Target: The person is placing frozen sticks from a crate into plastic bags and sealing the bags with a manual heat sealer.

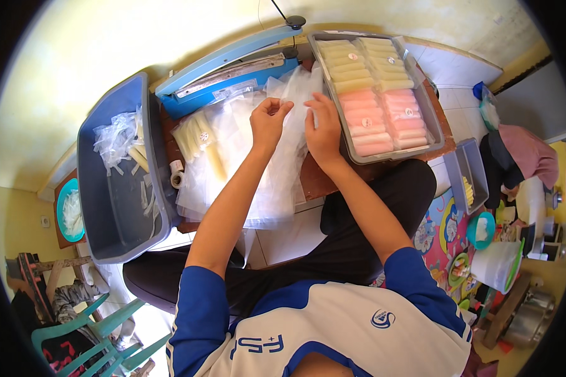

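My left hand (269, 124) pinches thumb and finger together at a clear plastic bag (294, 94), which stands up from the pile between my hands. Just right of the bag, my right hand (322, 125) has its fingers apart and slightly curved; whether a fingertip touches the film I cannot tell. Many flat clear bags (258, 188) lie spread beneath my forearms. On their left side lies a pack of pale yellow sticks (195, 139) with a round sticker, and a loose yellow stick (216, 163) beside it. A grey tray (358, 158) of packed yellow and pink sticks stands right of my right hand.
Behind the bags stands a blue heat sealer (233, 75), its arm raised. A deep grey bin (122, 213) with plastic scraps is at the left, near a sticker roll (177, 179). Another person (522, 154) is at the far right, near a grey basin (468, 169) and cookware.
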Tool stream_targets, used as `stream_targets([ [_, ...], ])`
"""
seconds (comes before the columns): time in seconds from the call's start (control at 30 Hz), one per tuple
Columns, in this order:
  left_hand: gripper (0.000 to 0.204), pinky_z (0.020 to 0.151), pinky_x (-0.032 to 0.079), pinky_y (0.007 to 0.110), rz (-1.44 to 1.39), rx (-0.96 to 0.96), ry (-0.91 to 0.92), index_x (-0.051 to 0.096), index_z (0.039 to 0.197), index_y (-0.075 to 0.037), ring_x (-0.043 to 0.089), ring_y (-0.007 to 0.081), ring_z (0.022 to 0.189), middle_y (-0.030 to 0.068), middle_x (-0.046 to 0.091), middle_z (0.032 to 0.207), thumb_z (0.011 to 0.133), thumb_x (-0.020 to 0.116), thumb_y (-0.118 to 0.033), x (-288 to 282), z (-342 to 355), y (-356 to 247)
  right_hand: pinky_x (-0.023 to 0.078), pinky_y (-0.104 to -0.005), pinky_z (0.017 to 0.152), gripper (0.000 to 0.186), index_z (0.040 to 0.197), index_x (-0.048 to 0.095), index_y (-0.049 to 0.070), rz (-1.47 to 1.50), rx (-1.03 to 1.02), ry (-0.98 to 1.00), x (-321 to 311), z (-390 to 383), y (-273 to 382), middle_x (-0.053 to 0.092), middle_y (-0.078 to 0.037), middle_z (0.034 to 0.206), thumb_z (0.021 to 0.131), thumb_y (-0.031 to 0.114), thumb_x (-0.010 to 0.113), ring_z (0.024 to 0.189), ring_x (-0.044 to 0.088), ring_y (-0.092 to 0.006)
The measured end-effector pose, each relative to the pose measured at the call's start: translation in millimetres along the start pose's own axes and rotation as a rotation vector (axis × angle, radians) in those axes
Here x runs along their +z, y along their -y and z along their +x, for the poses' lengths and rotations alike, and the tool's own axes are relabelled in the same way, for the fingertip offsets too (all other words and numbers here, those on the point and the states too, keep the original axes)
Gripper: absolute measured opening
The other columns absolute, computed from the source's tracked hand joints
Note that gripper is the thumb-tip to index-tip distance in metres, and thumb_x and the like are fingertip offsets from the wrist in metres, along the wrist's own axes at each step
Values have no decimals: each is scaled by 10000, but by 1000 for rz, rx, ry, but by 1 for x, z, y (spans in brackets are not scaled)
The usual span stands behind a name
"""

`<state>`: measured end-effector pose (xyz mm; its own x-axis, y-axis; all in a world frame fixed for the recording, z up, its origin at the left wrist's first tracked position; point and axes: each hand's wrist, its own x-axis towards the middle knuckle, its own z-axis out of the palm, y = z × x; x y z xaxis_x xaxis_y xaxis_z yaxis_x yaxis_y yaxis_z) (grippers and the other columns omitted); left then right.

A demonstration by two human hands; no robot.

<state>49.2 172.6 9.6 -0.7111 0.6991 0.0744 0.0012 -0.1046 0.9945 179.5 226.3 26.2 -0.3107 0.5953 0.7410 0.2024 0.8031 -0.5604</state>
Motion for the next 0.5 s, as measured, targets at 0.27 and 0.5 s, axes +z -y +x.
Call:
stream_targets([
  [0.27,200,732,483,250,-60,-45,88,628,802,-30,612,97,802,25,667,831,823,797,-137,-14,-3,-4,457,-448,964,252,1016,660,33,22,61,92,8,0,22,610,-178,1200,786,108,731,1127,567,-371],
  [0.5,194,825,494,264,-153,-14,170,626,819,-43,633,148,1017,139,686,1067,819,802,-125,-13,-1,-7,475,-427,911,193,967,666,46,104,219,205,6,-7,-7,631,-160,1146,799,114,731,1072,593,-347],
])
